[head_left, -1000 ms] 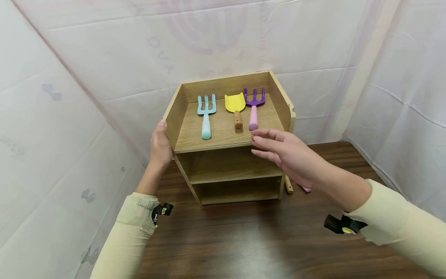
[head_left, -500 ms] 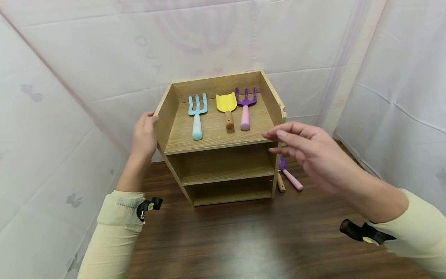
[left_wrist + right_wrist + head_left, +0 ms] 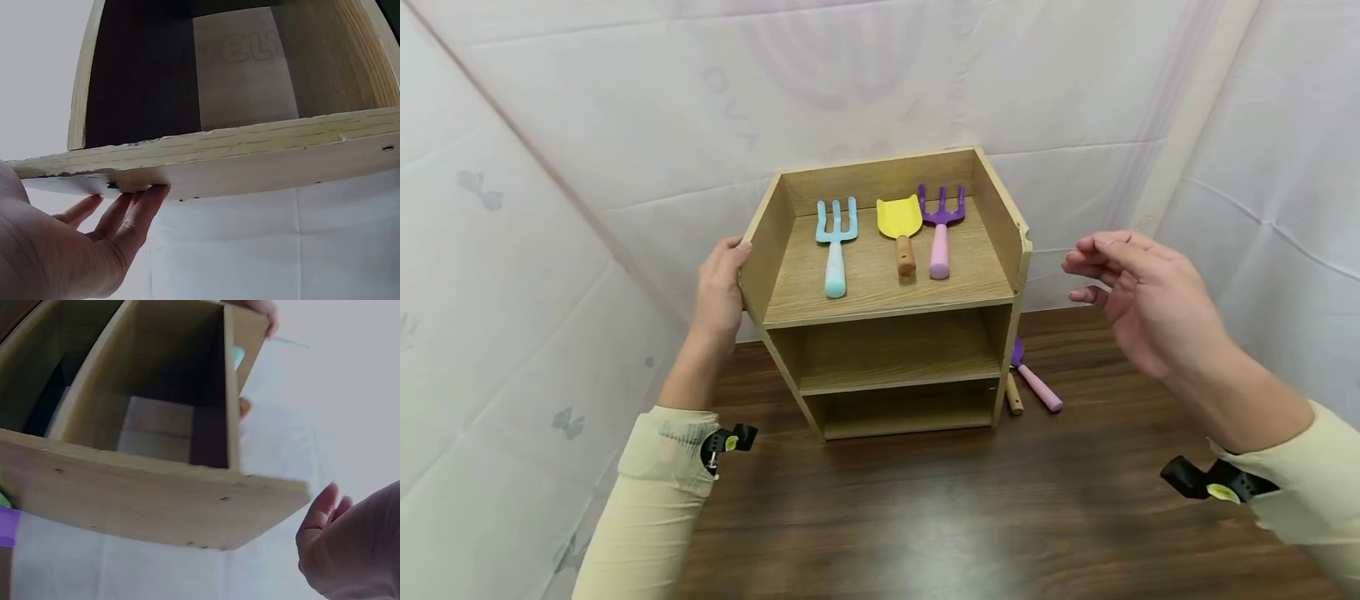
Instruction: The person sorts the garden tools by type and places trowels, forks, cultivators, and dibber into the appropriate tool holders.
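Note:
A small wooden shelf unit (image 3: 895,315) stands on the dark surface. My left hand (image 3: 718,287) rests at its left side panel, with the fingers (image 3: 134,222) against the outer face in the left wrist view. On the top board lie a light-blue hand fork (image 3: 836,250), a yellow toy shovel (image 3: 900,218) with a brown handle, and a purple hand fork (image 3: 942,218) with a pink handle. My right hand (image 3: 1157,300) is in the air to the right of the unit, fingers loosely bent, nothing in it. The right wrist view shows it beside the unit's outer corner.
Beside the unit's right foot lie a pink-handled purple tool (image 3: 1037,385) and a tan-handled tool (image 3: 1014,396), both partly hidden by it. White sheets (image 3: 865,75) hang at the back and sides. The dark wood-grain surface (image 3: 887,508) extends in front.
My right hand has moved away to the right from the front of the top board, uncovering the pink-handled tool below. The left hand stays at the panel.

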Demonstrator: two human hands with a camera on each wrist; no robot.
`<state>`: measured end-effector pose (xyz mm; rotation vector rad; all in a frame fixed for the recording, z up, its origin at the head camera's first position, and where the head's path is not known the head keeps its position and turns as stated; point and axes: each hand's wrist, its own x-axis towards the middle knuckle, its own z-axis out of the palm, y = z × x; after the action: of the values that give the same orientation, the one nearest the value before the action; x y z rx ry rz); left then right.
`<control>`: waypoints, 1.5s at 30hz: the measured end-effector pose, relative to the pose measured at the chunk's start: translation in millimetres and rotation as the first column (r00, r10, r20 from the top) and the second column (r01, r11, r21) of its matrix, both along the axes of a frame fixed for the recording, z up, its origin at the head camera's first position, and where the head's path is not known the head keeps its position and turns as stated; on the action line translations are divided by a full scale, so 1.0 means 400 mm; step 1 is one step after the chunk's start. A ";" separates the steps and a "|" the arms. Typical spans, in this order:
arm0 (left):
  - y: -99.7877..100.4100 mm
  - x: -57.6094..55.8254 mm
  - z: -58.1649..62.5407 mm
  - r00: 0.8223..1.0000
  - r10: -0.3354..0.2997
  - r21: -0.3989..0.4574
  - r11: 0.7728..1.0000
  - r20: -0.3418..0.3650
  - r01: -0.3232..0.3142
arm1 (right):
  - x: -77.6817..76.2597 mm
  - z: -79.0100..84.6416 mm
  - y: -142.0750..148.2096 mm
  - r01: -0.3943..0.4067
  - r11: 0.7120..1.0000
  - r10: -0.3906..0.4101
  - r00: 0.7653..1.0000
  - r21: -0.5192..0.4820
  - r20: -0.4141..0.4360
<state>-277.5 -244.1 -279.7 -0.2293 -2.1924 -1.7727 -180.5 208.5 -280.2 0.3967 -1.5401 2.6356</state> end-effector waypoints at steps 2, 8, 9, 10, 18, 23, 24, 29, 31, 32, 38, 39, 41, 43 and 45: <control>0.002 0.001 -0.002 1.000 0.000 -0.013 1.000 -0.017 0.000 | -0.011 -0.012 0.007 0.008 1.000 -0.007 0.999 -0.023 0.039; 0.000 0.001 -0.006 0.999 0.016 -0.029 0.999 -0.046 -0.018 | -0.031 -0.048 0.025 0.030 1.000 -0.030 0.988 0.000 0.155; 0.001 0.000 -0.008 0.999 0.019 -0.027 0.999 -0.051 -0.021 | -0.033 -0.053 0.030 0.034 0.999 -0.039 0.986 0.035 0.163; 0.001 -0.002 -0.009 0.998 0.020 -0.022 1.000 -0.055 -0.021 | -0.036 -0.059 0.034 0.036 0.997 -0.048 0.984 0.072 0.169; 0.015 -0.011 -0.018 0.998 -0.007 -0.008 1.000 -0.064 0.006 | -0.066 -0.104 0.078 -0.058 0.954 -0.010 0.975 0.295 0.222; 0.017 -0.011 -0.021 0.998 -0.013 -0.029 1.000 -0.054 0.011 | -0.077 -0.130 0.091 -0.089 0.936 -0.010 0.960 0.340 0.279; 0.016 -0.011 -0.022 0.998 -0.012 -0.032 0.999 -0.055 0.010 | -0.079 -0.135 0.091 -0.087 0.937 -0.015 0.958 0.338 0.286; 0.013 -0.007 -0.018 0.997 0.000 -0.021 1.000 -0.076 -0.002 | -0.090 -0.156 0.094 -0.064 0.952 -0.038 0.946 0.300 0.322; 0.012 -0.006 -0.017 0.997 0.008 -0.018 1.000 -0.082 -0.010 | -0.097 -0.167 0.097 -0.065 0.953 -0.041 0.940 0.296 0.338; 0.011 -0.006 -0.016 0.997 0.013 -0.022 1.000 -0.082 -0.015 | -0.100 -0.173 0.099 -0.068 0.953 -0.040 0.936 0.295 0.348; 0.012 -0.007 -0.014 0.996 0.009 -0.009 1.000 -0.088 -0.010 | -0.118 -0.217 0.108 -0.089 0.922 -0.069 0.920 0.377 0.386; 0.013 -0.007 -0.014 0.996 0.010 -0.006 1.000 -0.090 -0.010 | -0.120 -0.225 0.109 -0.091 0.915 -0.077 0.917 0.393 0.391; 0.014 -0.008 -0.015 0.996 0.012 0.000 1.000 -0.090 -0.012 | -0.125 -0.241 0.111 -0.097 0.907 -0.086 0.910 0.410 0.406; 0.015 -0.007 -0.015 0.996 0.013 0.000 1.000 -0.086 -0.013 | -0.129 -0.257 0.113 -0.103 0.898 -0.094 0.904 0.427 0.417; 0.017 -0.007 -0.016 0.997 0.013 0.000 1.000 -0.083 -0.013 | -0.132 -0.274 0.115 -0.114 0.883 -0.100 0.902 0.455 0.420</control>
<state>-280.3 -237.4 -286.1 -0.2823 -2.1317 -1.7246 -233.2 254.3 -389.7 -0.1979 -2.3288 2.4316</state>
